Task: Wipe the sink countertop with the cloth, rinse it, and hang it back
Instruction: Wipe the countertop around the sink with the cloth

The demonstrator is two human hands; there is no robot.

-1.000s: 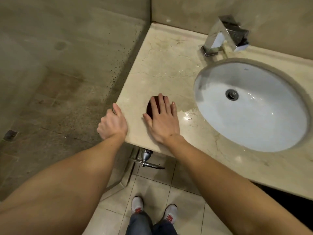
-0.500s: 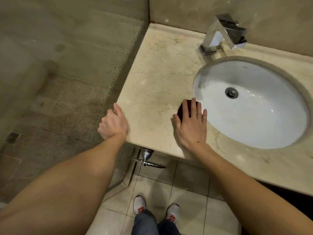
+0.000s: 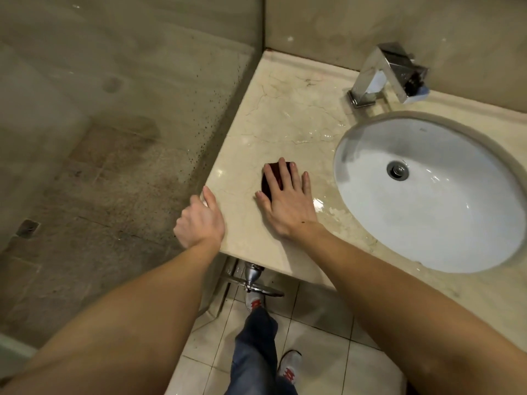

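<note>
1. Fingers (image 3: 285, 178) of the right hand (image 3: 288, 206) lie straight and slightly spread, pressing a dark red cloth (image 3: 268, 182) flat against the marble countertop (image 3: 285, 115); they clasp nothing.
2. Mostly hidden beneath those fingers, the cloth sits on the stone to the left of the white sink basin (image 3: 427, 223), apart from its rim and toward the counter's front edge.
3. At the front-left corner, the left hand (image 3: 199, 220) grips the countertop, thumb laid on top and fingers curled over the side edge.
4. Water glints on the stone between the right hand and the basin.
5. Behind the basin stands a chrome faucet (image 3: 382, 75); a metal drain (image 3: 397, 170) sits in the bowl.
6. Left of the counter rises a cloudy, spotted panel (image 3: 128, 124).
7. Below the counter are a chrome valve (image 3: 252, 276), blue jeans (image 3: 253, 352) and white-and-red shoes (image 3: 289, 366) on pale floor tiles (image 3: 322, 366).
</note>
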